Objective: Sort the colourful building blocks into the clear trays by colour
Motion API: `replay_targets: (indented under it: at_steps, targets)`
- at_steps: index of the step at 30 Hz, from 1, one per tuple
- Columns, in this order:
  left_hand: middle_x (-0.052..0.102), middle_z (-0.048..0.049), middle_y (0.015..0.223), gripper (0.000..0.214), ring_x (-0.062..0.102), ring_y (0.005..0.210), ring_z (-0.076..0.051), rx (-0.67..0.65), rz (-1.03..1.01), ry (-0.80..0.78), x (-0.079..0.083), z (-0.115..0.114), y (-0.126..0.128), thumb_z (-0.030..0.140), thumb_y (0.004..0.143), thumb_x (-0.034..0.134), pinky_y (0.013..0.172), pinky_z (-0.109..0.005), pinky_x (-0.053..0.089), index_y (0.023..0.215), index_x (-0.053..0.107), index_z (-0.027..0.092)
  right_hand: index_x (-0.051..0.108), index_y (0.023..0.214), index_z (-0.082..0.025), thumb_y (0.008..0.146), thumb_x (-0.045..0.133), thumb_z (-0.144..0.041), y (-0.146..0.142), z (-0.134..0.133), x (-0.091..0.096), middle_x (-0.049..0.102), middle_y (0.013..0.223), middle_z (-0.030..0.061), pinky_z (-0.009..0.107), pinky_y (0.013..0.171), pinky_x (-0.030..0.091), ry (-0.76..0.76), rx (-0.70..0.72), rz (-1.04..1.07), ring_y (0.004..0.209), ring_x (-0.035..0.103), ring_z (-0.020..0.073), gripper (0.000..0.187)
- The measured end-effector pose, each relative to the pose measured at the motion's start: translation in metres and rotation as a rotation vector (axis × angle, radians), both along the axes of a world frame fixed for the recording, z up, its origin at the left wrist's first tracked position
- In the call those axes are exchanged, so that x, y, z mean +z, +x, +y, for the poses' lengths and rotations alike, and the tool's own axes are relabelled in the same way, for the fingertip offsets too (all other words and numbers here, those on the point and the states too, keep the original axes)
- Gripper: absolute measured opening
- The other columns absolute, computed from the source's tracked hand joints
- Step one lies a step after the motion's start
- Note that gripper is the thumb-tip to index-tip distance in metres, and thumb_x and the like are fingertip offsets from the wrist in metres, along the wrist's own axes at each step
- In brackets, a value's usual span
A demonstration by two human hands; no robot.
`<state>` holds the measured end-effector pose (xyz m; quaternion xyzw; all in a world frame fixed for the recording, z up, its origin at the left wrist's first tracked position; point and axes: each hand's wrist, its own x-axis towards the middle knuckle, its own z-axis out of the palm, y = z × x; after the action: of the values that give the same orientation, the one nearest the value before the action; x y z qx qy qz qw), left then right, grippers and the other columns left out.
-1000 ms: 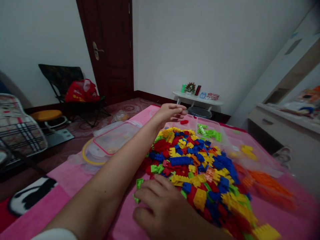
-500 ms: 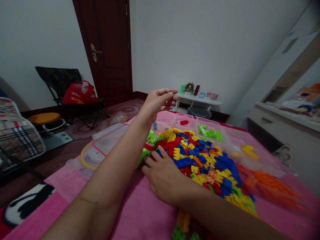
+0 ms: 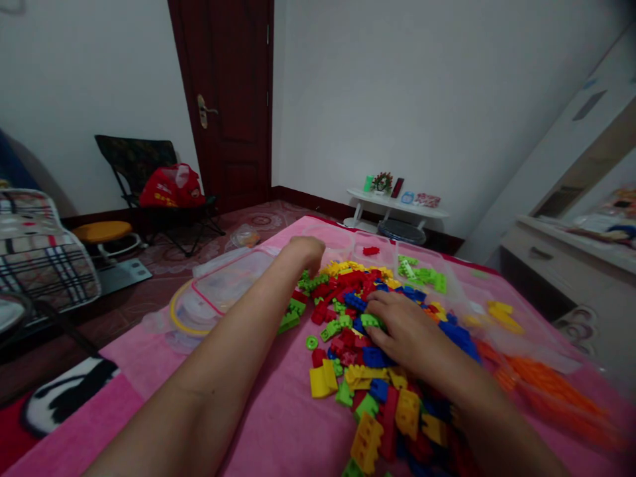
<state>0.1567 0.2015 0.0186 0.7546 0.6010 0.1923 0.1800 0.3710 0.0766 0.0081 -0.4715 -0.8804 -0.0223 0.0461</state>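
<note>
My left hand (image 3: 305, 252) is over the far-left side of the pile, bent down at the wrist beside a clear plastic container. Its fingers are mostly hidden behind the hand, so any hold there does not show. Green toy building bricks (image 3: 314, 283) lie just below it. My right hand (image 3: 405, 328) rests in the heap of mixed building bricks (image 3: 348, 285). Between its thumb and forefinger sits a green building brick (image 3: 371, 321). Red, blue, yellow and green bricks spread around that hand and towards me on the pink cloth (image 3: 288, 411).
Clear containers across the back hold a red brick (image 3: 370, 251) and green bricks (image 3: 422, 275). Yellow pieces (image 3: 505, 317) and orange bricks (image 3: 546, 384) lie to the right. Clear lids (image 3: 191, 311) overlap at the left edge. Beyond stand a folding chair (image 3: 134, 156) and a white table (image 3: 397, 202).
My left hand has come down from the air towards the far-left side of the pile. My right hand has moved right and farther in, uncovering bricks at the near left.
</note>
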Motion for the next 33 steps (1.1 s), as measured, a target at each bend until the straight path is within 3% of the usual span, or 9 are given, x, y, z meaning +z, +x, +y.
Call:
replay_targets:
  at_steps: [3,8,13,16,19,23,27,30,33]
  targets:
    - [0.046,0.0019,0.036,0.040,0.057,0.060,-0.018,-0.069,0.092,-0.085,-0.009,0.000,0.005,0.027,0.032,0.087,0.064,-0.030,0.049,0.034,0.047,0.019,0.064,0.084,-0.017,0.079,0.055,-0.024,0.009,-0.001,0.002,0.063,0.093,0.0072,0.032,0.085,0.041,-0.044,0.000,0.099,0.092,0.057,0.0208,0.012]
    - [0.046,0.0008,0.035,0.035,0.057,0.059,-0.020,-0.110,0.269,-0.162,0.002,-0.014,0.023,0.009,0.025,0.082,0.066,-0.033,0.048,0.033,0.049,0.016,0.069,0.089,-0.018,0.075,0.061,-0.024,0.020,0.000,0.008,0.065,0.102,0.0080,0.033,0.086,0.042,-0.027,0.006,0.269,0.096,0.058,0.0225,0.017]
    - [0.060,-0.0046,0.053,0.015,0.055,0.055,-0.018,-0.285,0.562,-0.259,0.029,-0.033,0.030,0.021,0.048,0.072,0.057,-0.029,0.043,0.058,0.065,0.012,0.070,0.093,-0.018,0.076,0.060,-0.027,0.029,0.008,0.010,0.068,0.096,0.0070,0.034,0.080,0.046,0.029,-0.115,0.500,0.090,0.061,0.0231,0.022]
    - [0.060,-0.0034,0.056,0.016,0.051,0.052,-0.013,-0.394,0.412,-0.170,0.038,-0.040,0.031,0.026,0.057,0.066,0.052,-0.024,0.038,0.064,0.065,0.011,0.069,0.092,-0.017,0.077,0.059,-0.031,0.031,0.013,0.008,0.069,0.091,0.0054,0.032,0.073,0.048,0.018,-0.186,0.731,0.082,0.063,0.0217,0.023]
    - [0.058,-0.0012,0.060,0.019,0.049,0.052,-0.010,-0.531,0.094,-0.150,0.043,-0.045,0.037,0.029,0.064,0.062,0.051,-0.021,0.036,0.071,0.065,0.011,0.066,0.095,-0.017,0.079,0.057,-0.036,0.029,0.014,0.007,0.068,0.084,0.0040,0.030,0.065,0.050,-0.047,-0.179,1.021,0.072,0.063,0.0187,0.027]
    - [0.050,0.0017,0.057,0.026,0.044,0.052,-0.008,-0.599,-0.212,-0.077,0.043,-0.051,0.053,0.036,0.070,0.059,0.049,-0.019,0.035,0.068,0.061,0.011,0.062,0.102,-0.014,0.077,0.059,-0.041,0.025,0.010,0.014,0.065,0.070,0.0026,0.028,0.059,0.052,-0.159,-0.189,1.318,0.061,0.062,0.0155,0.037]
    - [0.046,0.0031,0.057,0.026,0.041,0.054,-0.008,-0.626,-0.291,0.068,0.034,-0.056,0.074,0.035,0.074,0.056,0.049,-0.018,0.030,0.073,0.064,0.010,0.061,0.098,-0.014,0.072,0.064,-0.040,0.023,0.007,0.020,0.065,0.071,0.0025,0.027,0.054,0.053,-0.243,-0.171,1.367,0.057,0.062,0.0147,0.036]
    - [0.046,0.0031,0.056,0.027,0.040,0.055,-0.008,-0.592,-0.284,0.165,0.026,-0.061,0.088,0.032,0.076,0.052,0.049,-0.018,0.028,0.070,0.065,0.010,0.058,0.096,-0.016,0.068,0.068,-0.036,0.025,0.008,0.017,0.064,0.073,0.0014,0.026,0.049,0.052,-0.183,-0.239,1.384,0.053,0.061,0.0141,0.036]
    - [0.050,0.0024,0.056,0.028,0.043,0.055,-0.009,-0.588,-0.212,0.146,0.023,-0.066,0.095,0.034,0.075,0.055,0.049,-0.019,0.029,0.071,0.067,0.009,0.055,0.094,-0.017,0.069,0.066,-0.035,0.029,0.012,0.011,0.061,0.063,-0.0018,0.025,0.044,0.050,-0.149,-0.309,1.391,0.046,0.058,0.0131,0.033]
